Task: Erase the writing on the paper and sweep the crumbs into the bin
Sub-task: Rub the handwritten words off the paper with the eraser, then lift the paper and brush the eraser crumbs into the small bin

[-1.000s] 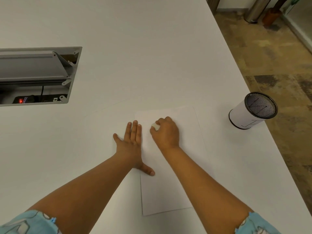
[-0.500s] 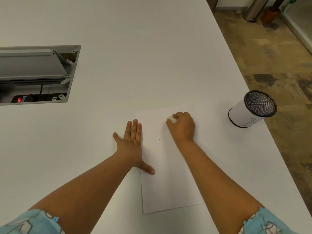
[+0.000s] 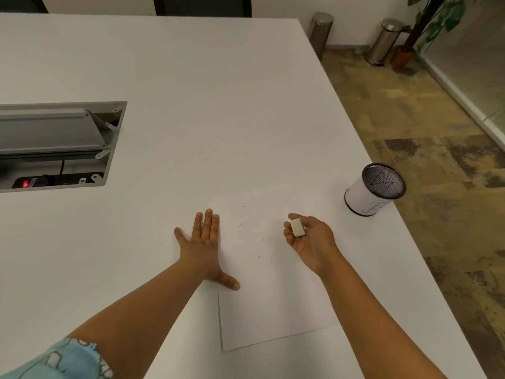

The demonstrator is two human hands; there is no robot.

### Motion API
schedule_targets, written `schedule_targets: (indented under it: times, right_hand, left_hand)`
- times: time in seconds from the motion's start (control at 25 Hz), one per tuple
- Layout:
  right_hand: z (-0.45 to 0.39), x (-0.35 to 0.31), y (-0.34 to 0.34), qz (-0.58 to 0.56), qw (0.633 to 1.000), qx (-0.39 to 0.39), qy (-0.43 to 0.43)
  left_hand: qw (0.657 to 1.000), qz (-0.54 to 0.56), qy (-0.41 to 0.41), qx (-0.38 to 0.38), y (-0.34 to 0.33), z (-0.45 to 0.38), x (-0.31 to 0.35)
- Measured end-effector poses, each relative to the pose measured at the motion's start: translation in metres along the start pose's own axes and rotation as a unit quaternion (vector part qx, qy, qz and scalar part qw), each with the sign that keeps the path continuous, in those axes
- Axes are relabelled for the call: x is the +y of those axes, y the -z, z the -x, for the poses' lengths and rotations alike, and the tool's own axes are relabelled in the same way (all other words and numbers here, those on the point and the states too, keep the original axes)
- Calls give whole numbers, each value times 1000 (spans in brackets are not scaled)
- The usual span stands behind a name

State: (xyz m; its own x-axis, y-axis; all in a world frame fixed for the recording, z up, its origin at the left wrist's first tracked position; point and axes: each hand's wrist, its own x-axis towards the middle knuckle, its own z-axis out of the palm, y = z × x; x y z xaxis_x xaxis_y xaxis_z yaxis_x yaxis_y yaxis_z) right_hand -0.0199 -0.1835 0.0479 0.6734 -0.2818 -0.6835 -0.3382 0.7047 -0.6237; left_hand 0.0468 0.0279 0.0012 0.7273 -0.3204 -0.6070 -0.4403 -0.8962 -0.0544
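A white sheet of paper (image 3: 270,302) lies on the white table in front of me, with small dark eraser crumbs (image 3: 241,231) scattered on its upper half. My left hand (image 3: 203,242) presses flat on the paper's left edge, fingers spread. My right hand (image 3: 308,239) is lifted above the paper's right side, turned palm up, holding a white eraser (image 3: 297,227) in its fingers. A small white cylindrical bin (image 3: 366,201) with a dark mesh inside stands on the table to the right of the paper.
The table (image 3: 191,105) has a grey open cable hatch (image 3: 54,143) at the left. Its right edge runs diagonally just past the bin, with patterned floor beyond. Two metal pedal bins (image 3: 385,41) and a potted plant stand on the floor at the far right.
My right hand moved right across the paper with the eraser, then lifted off and turned palm up. Crumbs now show on the sheet. My left hand stayed put.
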Motion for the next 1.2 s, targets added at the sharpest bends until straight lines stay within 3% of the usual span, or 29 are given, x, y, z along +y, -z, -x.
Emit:
schedule_targets:
  times: [0.32,0.6,0.76,0.88,1.04,1.12,1.2]
  right_hand:
    - [4,0,-14,268,956,120,27]
    - [4,0,-6,264,960,94,-20]
    - [4,2,7,258,960,85,68]
    - [5,11,21,339,907,147,203]
    - [5,20,48,281,913,212,208]
    - [10,27,65,335,868,276,240]
    - [19,40,82,435,796,322,272]
  left_hand:
    - [980,107,-55,159,-34,40,34]
    - [939,178,-72,286,-75,73,46]
    - [948,137,-82,274,-90,80,49]
    - [954,112,-84,265,-95,79,48]
    - [951,117,-97,271,-96,77,48]
    - [938,200,-73,274,-92,77,51]
    - [884,369,36,284,-80,78,61]
